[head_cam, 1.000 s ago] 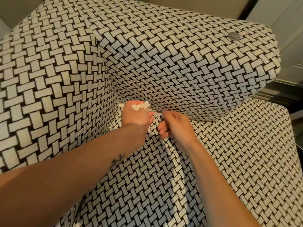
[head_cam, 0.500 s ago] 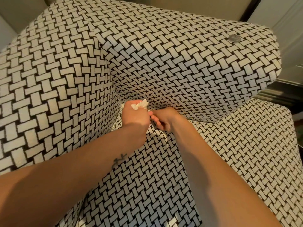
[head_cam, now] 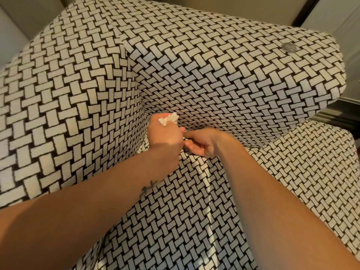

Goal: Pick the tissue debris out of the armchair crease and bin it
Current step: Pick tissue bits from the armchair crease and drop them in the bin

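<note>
Since the earlier frame my right hand (head_cam: 202, 142) had slid left into the armchair crease (head_cam: 245, 146), fingers curled, hold unclear; my left hand (head_cam: 165, 135) clutched the tissue debris (head_cam: 169, 119). Picking step; next, I judged, a fine pinch.

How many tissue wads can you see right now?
1: a white wad gripped in the left hand, beside the crease. More may be hidden in the crease or under the right hand.
</note>
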{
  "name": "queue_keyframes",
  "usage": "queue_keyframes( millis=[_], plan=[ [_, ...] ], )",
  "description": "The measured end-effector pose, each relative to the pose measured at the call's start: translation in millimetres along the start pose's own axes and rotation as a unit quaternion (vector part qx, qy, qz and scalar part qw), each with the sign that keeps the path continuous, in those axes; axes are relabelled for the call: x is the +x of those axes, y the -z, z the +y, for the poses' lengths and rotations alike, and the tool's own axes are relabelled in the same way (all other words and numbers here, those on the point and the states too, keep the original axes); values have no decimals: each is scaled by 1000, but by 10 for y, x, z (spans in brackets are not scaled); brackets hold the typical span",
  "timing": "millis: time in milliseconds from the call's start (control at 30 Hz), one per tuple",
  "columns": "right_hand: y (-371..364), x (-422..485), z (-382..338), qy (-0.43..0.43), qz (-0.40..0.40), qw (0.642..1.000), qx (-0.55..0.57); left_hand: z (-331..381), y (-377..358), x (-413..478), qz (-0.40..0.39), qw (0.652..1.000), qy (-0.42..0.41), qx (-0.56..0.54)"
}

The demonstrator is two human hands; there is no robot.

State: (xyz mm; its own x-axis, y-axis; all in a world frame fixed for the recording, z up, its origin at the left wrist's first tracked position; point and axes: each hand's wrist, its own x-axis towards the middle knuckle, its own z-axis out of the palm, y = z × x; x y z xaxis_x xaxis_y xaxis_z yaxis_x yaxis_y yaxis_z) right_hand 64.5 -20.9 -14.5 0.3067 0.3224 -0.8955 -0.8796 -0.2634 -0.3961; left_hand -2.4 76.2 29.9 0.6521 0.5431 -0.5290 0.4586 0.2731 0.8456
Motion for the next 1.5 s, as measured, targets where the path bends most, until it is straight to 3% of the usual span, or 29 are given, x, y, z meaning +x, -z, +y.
queue_keyframes(
  millis=[100,267,433,533,667,867,1100,1500],
  plan=[
    [51,30,43,20,6,999,-36,-43,4,-28,0,1000,-2,22],
    [89,57,174,87,29,996,11,-39,11,-32,0,999,-8,32],
    [132,72,154,70,-24,996,46,-92,10,-44,-9,999,2,40],
    [122,24,116,51,-43,998,13,-83,11,-36,-8,999,2,40],
    [63,-48,131,72,13,997,-30,-78,13,-48,-7,999,6,38],
    [0,-1,236,137,108,984,23,-81,10,-5,11,1000,3,24],
    [-132,-102,48,59,93,985,-134,-37,-1,-9,27,1000,-6,-7],
    [-123,48,235,164,154,974,-3,-56,30,5,9,1000,-13,11]
  ],
)
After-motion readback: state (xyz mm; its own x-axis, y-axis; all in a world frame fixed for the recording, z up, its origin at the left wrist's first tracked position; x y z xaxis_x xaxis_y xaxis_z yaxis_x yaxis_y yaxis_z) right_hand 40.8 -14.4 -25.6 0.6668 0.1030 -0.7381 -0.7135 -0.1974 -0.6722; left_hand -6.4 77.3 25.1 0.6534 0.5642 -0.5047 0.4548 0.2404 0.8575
